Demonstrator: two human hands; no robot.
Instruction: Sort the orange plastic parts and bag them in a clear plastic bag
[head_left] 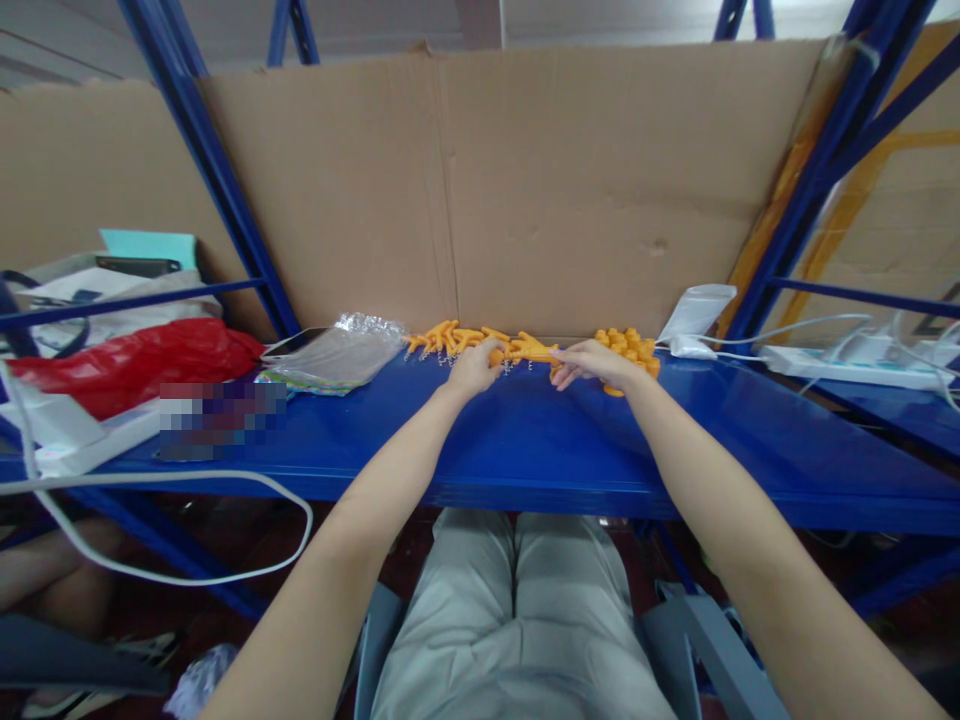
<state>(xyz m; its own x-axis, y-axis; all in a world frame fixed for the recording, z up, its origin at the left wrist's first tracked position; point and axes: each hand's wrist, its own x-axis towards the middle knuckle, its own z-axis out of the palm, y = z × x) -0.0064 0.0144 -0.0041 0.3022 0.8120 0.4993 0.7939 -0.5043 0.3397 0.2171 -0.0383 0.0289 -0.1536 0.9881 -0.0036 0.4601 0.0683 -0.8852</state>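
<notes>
Several small orange plastic pieces (450, 337) lie in a row along the back of the blue shelf (525, 440), against a cardboard wall. My left hand (475, 368) is curled with its fingers closed on one orange piece (496, 355). My right hand (592, 362) pinches the other end of an orange piece (534, 350) that lies between the two hands. Behind my right hand sits a heap of more orange pieces (628, 345).
A clear plastic bag (339, 350) and a red bag (135, 362) lie to the left, with white boxes and a white cable (225, 570). A white pouch (697, 312) and a power strip (847, 362) sit to the right. Blue rack posts flank the cardboard (562, 190).
</notes>
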